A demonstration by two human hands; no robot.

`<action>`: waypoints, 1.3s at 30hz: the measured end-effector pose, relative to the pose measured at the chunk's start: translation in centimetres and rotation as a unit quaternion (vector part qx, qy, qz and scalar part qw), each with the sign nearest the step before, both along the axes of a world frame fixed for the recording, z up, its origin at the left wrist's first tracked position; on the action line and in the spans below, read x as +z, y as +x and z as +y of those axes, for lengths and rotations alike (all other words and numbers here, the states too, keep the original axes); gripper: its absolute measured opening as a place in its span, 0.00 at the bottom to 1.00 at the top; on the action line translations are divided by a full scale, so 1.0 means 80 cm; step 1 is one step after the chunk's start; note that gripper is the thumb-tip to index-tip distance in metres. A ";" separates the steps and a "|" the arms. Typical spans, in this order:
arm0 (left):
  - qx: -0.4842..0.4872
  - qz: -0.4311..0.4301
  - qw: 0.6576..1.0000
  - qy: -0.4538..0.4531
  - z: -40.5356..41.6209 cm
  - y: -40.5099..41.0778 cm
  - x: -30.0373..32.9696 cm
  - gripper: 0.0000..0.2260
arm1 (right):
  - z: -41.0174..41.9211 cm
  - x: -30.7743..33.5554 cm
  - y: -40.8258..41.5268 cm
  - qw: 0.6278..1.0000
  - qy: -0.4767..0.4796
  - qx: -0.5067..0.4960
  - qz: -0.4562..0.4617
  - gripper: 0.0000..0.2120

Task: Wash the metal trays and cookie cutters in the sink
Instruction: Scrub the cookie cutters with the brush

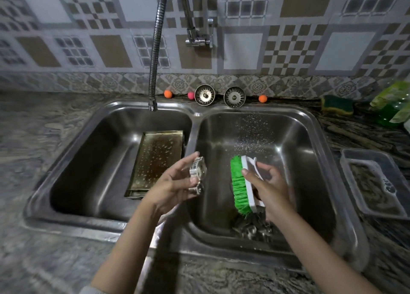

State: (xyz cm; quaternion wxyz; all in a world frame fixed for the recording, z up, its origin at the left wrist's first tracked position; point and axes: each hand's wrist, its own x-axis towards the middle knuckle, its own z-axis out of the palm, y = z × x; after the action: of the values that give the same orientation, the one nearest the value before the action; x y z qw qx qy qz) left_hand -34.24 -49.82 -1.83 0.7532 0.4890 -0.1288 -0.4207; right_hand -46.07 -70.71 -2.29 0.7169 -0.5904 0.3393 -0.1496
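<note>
Viewpoint: from my head, close above the double sink [195, 114].
Facing: forward and down; tiled wall [306, 38] along the top, my forearms entering from the bottom.

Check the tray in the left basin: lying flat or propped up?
Propped: the metal tray leans against the left basin's right wall, wet face up.

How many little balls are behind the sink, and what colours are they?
Orange balls: 2, one left of the strainers and one right of them
Pink ball: 1
Total: 3
</note>
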 end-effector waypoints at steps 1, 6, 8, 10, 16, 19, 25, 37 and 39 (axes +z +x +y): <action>0.001 0.000 1.000 0.003 0.014 0.008 0.002 0.38 | 0.015 0.003 0.006 1.000 -0.003 0.014 -0.011 0.19; 0.030 -0.004 0.999 0.042 0.056 0.032 -0.001 0.30 | 0.095 0.023 0.034 0.981 -0.101 0.156 -0.059 0.23; 0.025 -0.023 0.998 0.052 0.067 0.038 -0.003 0.30 | 0.121 0.025 0.049 0.975 -0.133 0.165 -0.058 0.24; 0.020 -0.036 0.997 0.058 0.079 0.046 -0.007 0.30 | 0.142 0.024 0.064 0.974 -0.170 0.144 -0.048 0.25; 0.009 0.044 0.999 0.000 0.109 0.061 -0.024 0.27 | 0.189 0.025 0.098 0.928 -0.364 0.073 -0.036 0.22; 0.026 0.075 0.997 -0.012 0.122 0.075 -0.037 0.28 | 0.188 0.031 0.104 0.921 -0.385 0.043 -0.024 0.23; 0.013 0.071 0.997 0.003 0.134 0.089 -0.035 0.30 | 0.188 0.037 0.094 0.937 -0.316 0.146 -0.026 0.21; -0.103 -0.152 0.959 0.218 0.178 0.125 -0.040 0.28 | 0.169 0.022 0.075 0.954 -0.299 -0.022 -0.024 0.24; -0.176 -0.252 0.904 0.296 0.184 0.137 -0.058 0.29 | 0.162 0.013 0.061 0.956 -0.292 -0.022 -0.006 0.24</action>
State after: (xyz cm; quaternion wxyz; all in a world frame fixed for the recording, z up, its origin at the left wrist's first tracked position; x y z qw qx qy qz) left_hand -23.30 -35.12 -6.45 0.4295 0.7487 -0.2681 -0.4279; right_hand -41.17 -57.79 -1.29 0.5118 -0.7653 0.2893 -0.2619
